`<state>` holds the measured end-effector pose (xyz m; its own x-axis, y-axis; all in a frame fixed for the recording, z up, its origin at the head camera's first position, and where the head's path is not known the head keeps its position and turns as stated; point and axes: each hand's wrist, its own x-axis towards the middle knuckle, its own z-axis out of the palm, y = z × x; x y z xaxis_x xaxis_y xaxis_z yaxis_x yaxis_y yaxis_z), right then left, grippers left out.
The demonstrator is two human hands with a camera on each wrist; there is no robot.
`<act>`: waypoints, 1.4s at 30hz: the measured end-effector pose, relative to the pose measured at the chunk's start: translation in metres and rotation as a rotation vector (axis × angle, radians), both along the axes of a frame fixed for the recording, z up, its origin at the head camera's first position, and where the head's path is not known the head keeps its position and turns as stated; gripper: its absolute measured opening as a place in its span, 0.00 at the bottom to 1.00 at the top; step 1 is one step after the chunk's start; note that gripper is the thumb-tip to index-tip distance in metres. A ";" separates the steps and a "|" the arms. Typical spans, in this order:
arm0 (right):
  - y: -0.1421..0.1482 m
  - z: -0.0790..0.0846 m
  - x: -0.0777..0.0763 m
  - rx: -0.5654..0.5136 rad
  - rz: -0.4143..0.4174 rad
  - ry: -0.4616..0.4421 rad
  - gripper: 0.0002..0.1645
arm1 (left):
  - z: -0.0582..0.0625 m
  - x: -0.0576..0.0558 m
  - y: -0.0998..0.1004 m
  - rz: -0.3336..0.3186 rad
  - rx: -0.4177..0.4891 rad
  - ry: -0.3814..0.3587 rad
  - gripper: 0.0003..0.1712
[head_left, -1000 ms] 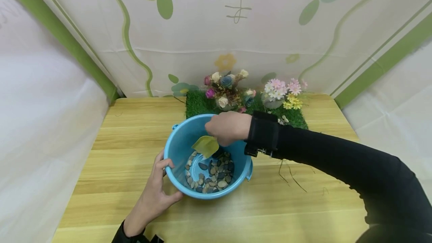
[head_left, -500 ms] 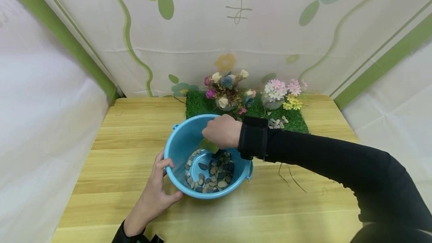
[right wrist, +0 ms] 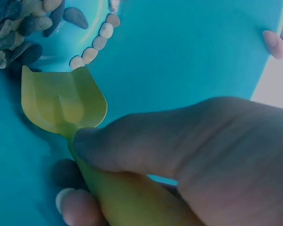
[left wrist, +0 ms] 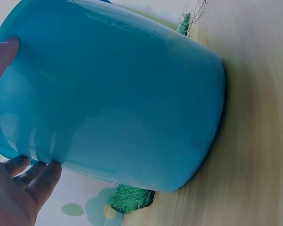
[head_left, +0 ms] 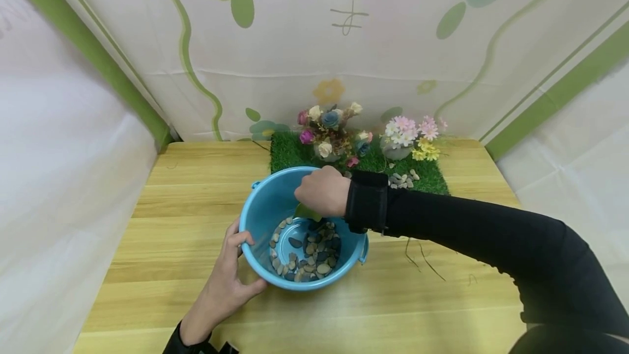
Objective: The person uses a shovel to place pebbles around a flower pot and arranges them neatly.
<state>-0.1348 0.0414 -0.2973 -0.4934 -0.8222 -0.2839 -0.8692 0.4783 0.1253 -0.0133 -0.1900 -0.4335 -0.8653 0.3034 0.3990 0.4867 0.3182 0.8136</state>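
Observation:
A blue bucket (head_left: 259, 190) stands on the table, and pebbles (head_left: 321, 250) cover part of its bottom. My left hand (head_left: 228, 272) grips the bucket at its near left side, one finger hooked over the rim and the thumb against the outer wall. Inside the bucket's upper part, my right hand (head_left: 324, 190) grips a yellow toy shovel (right wrist: 63, 101) by its handle, thumb along the neck. In the right wrist view the shovel's blade shows no pebbles on it, and its front edge points at the pebble pile (right wrist: 19, 33).
Behind the bucket lies a green turf mat (head_left: 285, 152) with a mixed bouquet (head_left: 331, 130), a pot of pink and yellow flowers (head_left: 408, 135) and loose pebbles (head_left: 404, 180). Thin dark strands (head_left: 427, 261) lie on the wooden table (head_left: 187, 206) to the right. A printed curtain (head_left: 295, 42) hangs behind.
My right hand has moved slightly left and lower into the bucket, and the shovel's blade has swung down, partly hidden under the hand. The left hand and bucket have stayed put.

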 end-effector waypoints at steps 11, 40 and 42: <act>-0.005 -0.005 0.000 -0.013 0.011 -0.058 0.18 | -0.001 0.001 0.000 -0.008 0.001 -0.005 0.42; -0.020 -0.007 -0.030 0.368 -0.218 -0.515 0.24 | -0.002 0.001 0.000 0.004 -0.009 -0.021 0.42; -0.020 -0.008 -0.031 0.376 -0.210 -0.550 0.28 | -0.002 0.001 0.000 0.005 -0.008 -0.021 0.42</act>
<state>-0.1659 0.0218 -0.3052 -0.3345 -0.5219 -0.7847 -0.7475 0.6540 -0.1163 -0.0128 -0.1904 -0.4352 -0.8749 0.3019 0.3787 0.4682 0.3273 0.8208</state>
